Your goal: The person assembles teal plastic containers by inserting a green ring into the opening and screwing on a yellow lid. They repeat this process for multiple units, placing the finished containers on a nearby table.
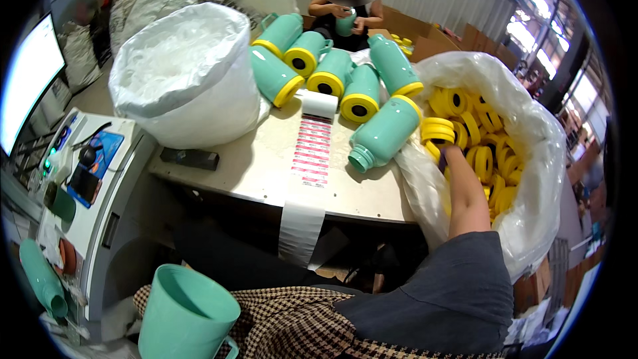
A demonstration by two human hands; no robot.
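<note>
Teal jug [189, 306] nearest; left hand unseen; your right hand [448, 155], grip hidden, may tug the sack [541, 159], rolling bench's [365, 193] right-edge bottle [389, 133].

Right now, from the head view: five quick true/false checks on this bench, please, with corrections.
1. The right hand is in the open plastic bag of yellow rings. True.
2. The large green container at lower left has its lid on. False: its top is open.
3. A pink-and-white label strip lies on the table. True.
4. The person across the table is empty-handed. False: they hold a green bottle.
5. The white sack at left is filled with yellow rings. False: whitish, translucent material shows inside it.
</note>
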